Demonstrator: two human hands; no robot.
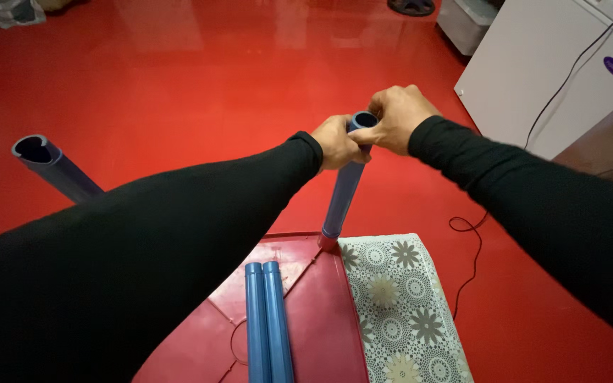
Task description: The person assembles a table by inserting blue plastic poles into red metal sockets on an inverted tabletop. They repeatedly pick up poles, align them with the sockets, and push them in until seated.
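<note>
A blue plastic leg tube [342, 195] stands upright in the corner socket of an upturned red plastic table [306, 312]. My left hand [336, 142] and my right hand [395, 117] both grip the tube's open top end, one on each side. Both arms wear black sleeves. Another blue leg tube [54, 167] stands at the left, its lower part hidden behind my left sleeve. A further blue double tube [267, 323] lies flat on the red table's underside, near the bottom of the view.
A floral patterned cloth [399, 312] lies by the table's right edge. A white appliance [555, 71] stands at the right with a black cable [471, 241] trailing over the glossy red floor [179, 71]. A white box [466, 21] sits at the back.
</note>
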